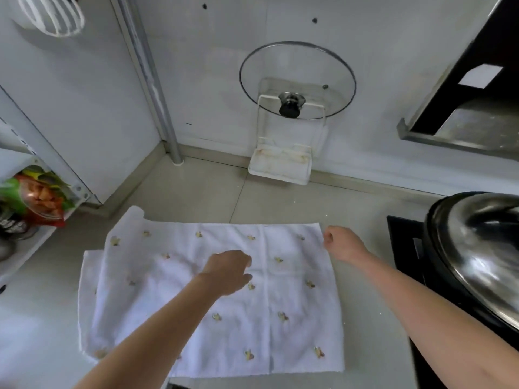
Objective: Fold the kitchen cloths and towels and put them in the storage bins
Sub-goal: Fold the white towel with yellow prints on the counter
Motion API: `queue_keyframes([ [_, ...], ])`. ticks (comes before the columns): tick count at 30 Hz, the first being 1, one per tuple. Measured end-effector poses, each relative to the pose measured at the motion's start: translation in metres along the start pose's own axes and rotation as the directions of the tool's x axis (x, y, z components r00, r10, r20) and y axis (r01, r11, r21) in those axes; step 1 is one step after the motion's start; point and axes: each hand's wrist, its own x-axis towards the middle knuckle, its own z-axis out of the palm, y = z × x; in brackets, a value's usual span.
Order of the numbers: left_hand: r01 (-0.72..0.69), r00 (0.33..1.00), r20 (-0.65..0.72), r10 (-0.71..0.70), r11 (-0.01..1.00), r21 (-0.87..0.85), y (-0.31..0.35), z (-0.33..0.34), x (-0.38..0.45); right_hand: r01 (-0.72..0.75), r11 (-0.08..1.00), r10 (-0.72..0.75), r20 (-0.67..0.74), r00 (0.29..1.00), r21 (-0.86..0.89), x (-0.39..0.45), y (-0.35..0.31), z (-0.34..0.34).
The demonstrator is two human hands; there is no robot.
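- towel point(295, 304) lies spread flat on counter, left of the stove pot point(477, 254)
- left hand point(227, 272) rests mid-towel, fingers curled down (likely pinning it)
- right hand point(341, 244) pinches towel's far corner nearest the pot, probably to fold

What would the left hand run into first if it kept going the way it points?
The left hand points away across the white towel. Past the towel's far edge comes bare counter, then probably the white drip tray at the wall, though depth is unclear.
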Motion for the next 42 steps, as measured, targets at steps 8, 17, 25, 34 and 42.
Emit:
queue_keyframes([
  [8,0.012,0.993,0.119,-0.008,0.999,-0.032,0.033,0.064,0.047,0.054,0.996,-0.059,0.074,0.996,0.068,0.031,0.004,0.045],
  [17,-0.017,0.997,0.080,0.017,1.000,0.007,0.071,0.077,0.082,0.046,0.990,-0.011,-0.256,0.967,0.132,0.033,0.041,0.024],
  [25,0.023,0.996,0.082,-0.022,1.000,-0.008,0.076,0.076,0.089,-0.322,0.867,0.318,0.076,0.945,0.381,-0.040,0.060,0.044],
  [34,-0.110,0.990,0.088,0.107,0.993,0.033,0.052,0.066,0.045,-0.258,0.955,0.239,-0.133,0.962,-0.149,-0.101,0.049,0.061],
  [42,0.066,0.709,-0.583,-0.397,0.860,-0.505,-0.088,0.041,-0.064,0.371,0.928,-0.371,0.048,0.927,0.008,-0.076,-0.132,0.069],
])
